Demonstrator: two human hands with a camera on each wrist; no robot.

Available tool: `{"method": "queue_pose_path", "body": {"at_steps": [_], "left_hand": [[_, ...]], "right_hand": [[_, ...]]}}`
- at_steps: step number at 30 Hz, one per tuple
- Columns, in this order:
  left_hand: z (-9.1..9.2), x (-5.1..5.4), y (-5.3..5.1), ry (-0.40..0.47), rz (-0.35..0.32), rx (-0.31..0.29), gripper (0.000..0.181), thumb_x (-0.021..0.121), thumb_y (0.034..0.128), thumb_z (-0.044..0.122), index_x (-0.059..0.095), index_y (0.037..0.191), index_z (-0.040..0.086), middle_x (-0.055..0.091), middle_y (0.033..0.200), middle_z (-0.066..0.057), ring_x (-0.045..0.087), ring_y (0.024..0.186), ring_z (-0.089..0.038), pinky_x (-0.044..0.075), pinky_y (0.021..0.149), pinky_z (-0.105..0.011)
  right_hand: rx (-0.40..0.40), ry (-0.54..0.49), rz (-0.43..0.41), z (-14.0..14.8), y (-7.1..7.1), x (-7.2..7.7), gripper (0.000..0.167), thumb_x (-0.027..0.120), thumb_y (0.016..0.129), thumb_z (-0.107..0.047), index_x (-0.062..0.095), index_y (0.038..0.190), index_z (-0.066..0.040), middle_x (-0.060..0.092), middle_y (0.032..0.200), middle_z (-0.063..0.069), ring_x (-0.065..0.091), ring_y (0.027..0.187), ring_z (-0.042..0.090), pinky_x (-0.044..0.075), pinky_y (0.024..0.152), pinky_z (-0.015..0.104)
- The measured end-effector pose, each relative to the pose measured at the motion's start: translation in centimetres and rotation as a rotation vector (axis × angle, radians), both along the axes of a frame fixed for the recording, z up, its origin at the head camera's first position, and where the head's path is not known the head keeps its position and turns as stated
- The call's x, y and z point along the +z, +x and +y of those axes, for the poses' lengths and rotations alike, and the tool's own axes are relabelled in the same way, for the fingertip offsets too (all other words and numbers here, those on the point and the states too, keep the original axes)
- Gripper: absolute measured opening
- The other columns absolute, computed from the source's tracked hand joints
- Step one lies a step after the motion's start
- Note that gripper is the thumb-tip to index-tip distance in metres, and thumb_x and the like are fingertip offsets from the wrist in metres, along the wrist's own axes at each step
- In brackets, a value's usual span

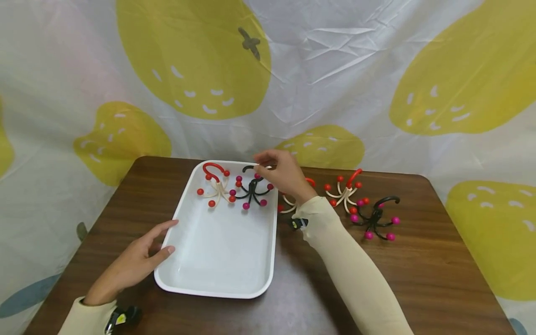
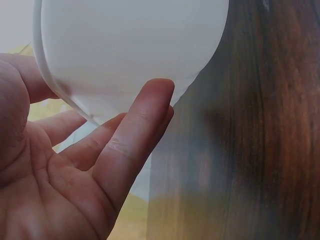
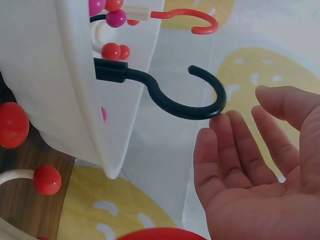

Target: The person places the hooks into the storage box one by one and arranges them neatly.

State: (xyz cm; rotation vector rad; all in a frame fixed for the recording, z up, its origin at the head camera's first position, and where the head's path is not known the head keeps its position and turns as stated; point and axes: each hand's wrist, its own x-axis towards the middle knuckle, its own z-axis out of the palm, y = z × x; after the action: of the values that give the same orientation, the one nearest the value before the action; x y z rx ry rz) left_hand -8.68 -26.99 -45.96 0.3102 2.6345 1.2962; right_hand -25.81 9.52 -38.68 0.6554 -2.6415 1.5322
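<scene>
A shallow white tray holds two octopus-shaped hanging hooks near its far end. One is a white hook with a red curved top and red balls, the other a black hook with magenta balls. My right hand is over the tray's far right corner. In the right wrist view, its fingertips are at the black hook's curved top, fingers loosely bent and thumb apart. At the tray's left rim, my left hand rests with thumb and fingers spread; its straight fingers lie against the tray.
Right of the tray on the brown wooden table stand another white-and-red hook and a black-and-magenta hook. A further white-and-red hook is partly hidden behind my right wrist. A fruit-patterned curtain hangs behind.
</scene>
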Motion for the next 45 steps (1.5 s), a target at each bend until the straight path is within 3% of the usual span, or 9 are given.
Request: {"method": "queue_pose_path", "body": {"at_steps": [11, 18, 28, 36, 40, 45], "left_hand": [[0.0, 0.1, 0.3, -0.001, -0.012, 0.002, 0.064, 0.067, 0.1052, 0.020, 0.038, 0.162, 0.014, 0.047, 0.155, -0.032, 0.073, 0.114, -0.040, 0.062, 0.076, -0.036], [0.0, 0.1, 0.2, 0.000, -0.016, 0.016, 0.065, 0.068, 0.1050, 0.021, 0.038, 0.163, 0.016, 0.047, 0.155, -0.031, 0.070, 0.119, -0.045, 0.064, 0.079, -0.040], [0.1, -0.2, 0.3, 0.001, -0.048, 0.025, 0.066, 0.068, 0.1046, 0.021, 0.038, 0.163, 0.017, 0.045, 0.156, -0.031, 0.069, 0.121, -0.045, 0.064, 0.080, -0.042], [0.2, -0.2, 0.4, 0.005, -0.048, 0.023, 0.065, 0.067, 0.1055, 0.022, 0.037, 0.163, 0.016, 0.043, 0.158, -0.032, 0.068, 0.122, -0.048, 0.064, 0.082, -0.043], [0.2, -0.3, 0.5, 0.008, -0.038, 0.020, 0.065, 0.067, 0.1056, 0.021, 0.037, 0.163, 0.016, 0.044, 0.157, -0.031, 0.070, 0.120, -0.045, 0.063, 0.080, -0.040], [0.1, -0.4, 0.6, -0.004, -0.037, 0.026, 0.065, 0.067, 0.1056, 0.023, 0.037, 0.163, 0.018, 0.045, 0.158, -0.030, 0.070, 0.120, -0.044, 0.064, 0.082, -0.044]], "right_hand": [[0.001, -0.015, 0.064, 1.3, 1.7, 0.9, 0.028, 0.075, 0.097, -0.013, 0.074, 0.124, -0.006, 0.076, 0.121, 0.014, 0.073, 0.108, 0.025, 0.058, 0.100, 0.046], [-0.027, -0.023, 0.137, 2.5, 2.8, 1.7, 0.027, 0.077, 0.097, -0.012, 0.075, 0.123, -0.004, 0.078, 0.115, 0.012, 0.075, 0.102, 0.025, 0.061, 0.094, 0.041], [-0.122, -0.052, 0.177, 5.5, 3.9, 1.1, 0.027, 0.078, 0.095, -0.013, 0.077, 0.122, -0.009, 0.079, 0.114, 0.011, 0.076, 0.099, 0.024, 0.061, 0.089, 0.044], [-0.168, 0.045, 0.204, 7.6, 4.5, 0.4, 0.026, 0.077, 0.096, -0.015, 0.077, 0.121, -0.010, 0.080, 0.109, 0.011, 0.077, 0.090, 0.023, 0.061, 0.082, 0.040], [-0.183, 0.096, 0.231, 8.6, 4.6, -0.2, 0.026, 0.079, 0.094, -0.014, 0.077, 0.119, -0.008, 0.080, 0.106, 0.010, 0.076, 0.088, 0.022, 0.061, 0.081, 0.041], [-0.196, 0.143, 0.246, 9.6, 4.7, -1.2, 0.024, 0.080, 0.094, -0.014, 0.078, 0.117, -0.008, 0.080, 0.102, 0.008, 0.075, 0.085, 0.022, 0.060, 0.079, 0.045]]}}
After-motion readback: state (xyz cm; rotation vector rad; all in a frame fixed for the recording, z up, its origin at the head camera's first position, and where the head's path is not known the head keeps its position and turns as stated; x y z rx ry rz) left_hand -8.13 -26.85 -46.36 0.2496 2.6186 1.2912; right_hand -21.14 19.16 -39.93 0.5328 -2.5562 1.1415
